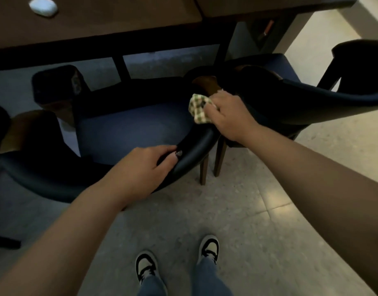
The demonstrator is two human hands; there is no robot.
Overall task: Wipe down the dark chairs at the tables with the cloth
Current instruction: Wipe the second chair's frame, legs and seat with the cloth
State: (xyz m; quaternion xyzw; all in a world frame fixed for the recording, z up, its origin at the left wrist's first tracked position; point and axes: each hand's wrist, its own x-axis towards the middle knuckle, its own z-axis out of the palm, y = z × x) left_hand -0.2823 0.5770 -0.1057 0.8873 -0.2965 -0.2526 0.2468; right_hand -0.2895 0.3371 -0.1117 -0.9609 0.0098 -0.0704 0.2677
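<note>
We grip the dark chair (pixel 192 146) backrest rim with our left hand (pixel 139 167); our right hand (pixel 228 116), up and right of it, presses the bunched checkered cloth (pixel 197 110) onto that curved rim

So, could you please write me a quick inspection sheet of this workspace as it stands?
Surface: brown table, chairs pushed in below.
Job's things: checked cloth pressed on the backrest of the dark chair; second dark chair to the right.
Clutter: small white object on the table.
Hands: left hand grips the chair's backrest; right hand holds the cloth.
Cables: nothing seen.
Surroundings: pale tiled floor; the person's shoes below.
</note>
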